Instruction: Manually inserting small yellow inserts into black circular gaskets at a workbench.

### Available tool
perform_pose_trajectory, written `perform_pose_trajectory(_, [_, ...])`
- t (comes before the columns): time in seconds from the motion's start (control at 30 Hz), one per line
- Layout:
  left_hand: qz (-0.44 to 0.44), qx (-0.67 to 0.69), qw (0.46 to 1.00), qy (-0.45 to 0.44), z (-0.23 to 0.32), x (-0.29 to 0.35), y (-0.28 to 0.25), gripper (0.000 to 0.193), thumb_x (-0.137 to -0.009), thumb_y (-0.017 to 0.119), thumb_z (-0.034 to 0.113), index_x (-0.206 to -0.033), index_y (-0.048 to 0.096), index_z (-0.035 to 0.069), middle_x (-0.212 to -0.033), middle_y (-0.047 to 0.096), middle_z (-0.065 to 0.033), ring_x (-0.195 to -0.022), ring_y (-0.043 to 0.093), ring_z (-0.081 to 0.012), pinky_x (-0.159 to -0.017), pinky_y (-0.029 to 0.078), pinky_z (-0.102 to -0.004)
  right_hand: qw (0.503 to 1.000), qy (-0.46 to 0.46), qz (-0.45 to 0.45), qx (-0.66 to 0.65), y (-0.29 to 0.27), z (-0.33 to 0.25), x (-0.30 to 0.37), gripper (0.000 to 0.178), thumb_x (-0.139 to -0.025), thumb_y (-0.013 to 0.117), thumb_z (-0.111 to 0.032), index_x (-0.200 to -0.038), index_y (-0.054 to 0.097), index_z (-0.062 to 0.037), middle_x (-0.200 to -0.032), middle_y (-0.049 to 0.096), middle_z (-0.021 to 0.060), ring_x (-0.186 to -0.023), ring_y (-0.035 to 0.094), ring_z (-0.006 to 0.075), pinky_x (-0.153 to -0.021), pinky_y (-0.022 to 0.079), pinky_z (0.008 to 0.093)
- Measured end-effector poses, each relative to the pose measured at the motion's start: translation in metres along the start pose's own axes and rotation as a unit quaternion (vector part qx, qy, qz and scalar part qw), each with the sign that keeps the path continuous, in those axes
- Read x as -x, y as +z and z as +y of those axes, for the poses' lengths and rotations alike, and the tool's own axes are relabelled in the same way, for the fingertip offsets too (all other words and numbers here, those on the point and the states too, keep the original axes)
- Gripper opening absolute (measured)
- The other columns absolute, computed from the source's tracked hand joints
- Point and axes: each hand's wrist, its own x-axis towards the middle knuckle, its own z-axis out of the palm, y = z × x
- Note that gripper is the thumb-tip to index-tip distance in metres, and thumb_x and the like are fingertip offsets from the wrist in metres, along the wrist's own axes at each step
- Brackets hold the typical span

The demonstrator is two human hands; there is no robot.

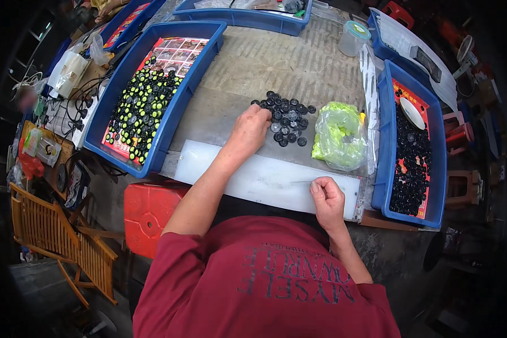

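A loose pile of small round black plastic pieces (287,117) lies on the table. At its left edge is my left hand (249,134), its fingers curled together against the nearest pieces. Whatever its fingertips pinch is hidden. Over the right part of a white board (259,179) at the table's near edge, my right hand (328,204) is closed, thumb pressed to the forefinger. Any small thing inside it cannot be made out. Right of the pile sits a clear plastic bag (341,138) full of bright yellow-green pieces.
On the left, a blue tray (156,152) holds black pieces with yellow-green centres. Another blue tray (384,141) on the right holds plain black pieces and a white oval dish (412,114). A lidded clear tub (353,39) stands far right; a red stool (146,217) is at near left.
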Motion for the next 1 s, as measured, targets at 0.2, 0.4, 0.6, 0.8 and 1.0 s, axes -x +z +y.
perform_pose_trajectory(0.2, [0.055,0.156,0.984,0.063,0.031,0.019,-0.015,0.006,-0.068,0.056,-0.002,-0.073,0.055,0.0,-0.074,0.054,-0.0107,-0.067,0.053,-0.0232,-0.059,0.042,-0.0298,1.0,0.0,-0.002,-0.001,-0.001,0.003,0.0,0.013,-0.08,0.051,-0.011,-0.076,0.051,0.0011,-0.062,0.047,0.0028,-0.055,0.041,0.0072,-0.049,0.036,0.0214])
perform_pose_trajectory(0.4, [-0.039,0.285,0.951,0.11,0.075,0.055,-0.015,0.01,-0.067,0.058,-0.002,-0.076,0.057,0.001,-0.073,0.054,-0.008,-0.069,0.053,-0.0195,-0.06,0.043,-0.0278,0.986,0.098,-0.049,-0.126,-0.003,-0.021,-0.009,0.019,-0.085,0.044,-0.017,-0.08,0.05,-0.0005,-0.065,0.048,-0.0001,-0.057,0.04,0.0048,-0.051,0.034,0.0185])
perform_pose_trajectory(0.6, [-0.067,0.345,0.93,0.112,0.083,0.064,-0.004,0.016,-0.069,0.058,-0.003,-0.084,0.056,0.001,-0.081,0.052,-0.0088,-0.075,0.052,-0.018,-0.064,0.043,-0.0255,0.909,0.187,-0.083,-0.362,-0.004,-0.017,-0.007,0.017,-0.084,0.046,-0.018,-0.082,0.05,-0.0019,-0.063,0.047,0.0,-0.053,0.036,0.0034,-0.047,0.029,0.0161])
perform_pose_trajectory(0.8, [-0.086,0.479,0.874,-0.001,0.087,0.07,0.008,0.022,-0.073,0.056,-0.002,-0.095,0.053,-0.003,-0.087,0.049,-0.0065,-0.081,0.049,-0.0113,-0.066,0.044,-0.0214,0.928,0.169,-0.057,-0.327,-0.005,-0.019,-0.005,0.016,-0.083,0.046,-0.017,-0.081,0.05,-0.0015,-0.062,0.047,-0.001,-0.053,0.036,0.003,-0.047,0.029,0.0164])
perform_pose_trajectory(1.0, [-0.179,0.615,0.746,-0.181,0.085,0.072,0.009,0.022,-0.077,0.053,0.002,-0.099,0.051,-0.003,-0.078,0.053,-0.0043,-0.067,0.051,-0.0092,-0.061,0.044,-0.0207,0.984,0.072,-0.012,-0.165,0.002,-0.009,-0.003,0.013,-0.083,0.047,-0.011,-0.076,0.05,-0.0003,-0.063,0.046,-0.0028,-0.057,0.038,0.0029,-0.049,0.032,0.0174])
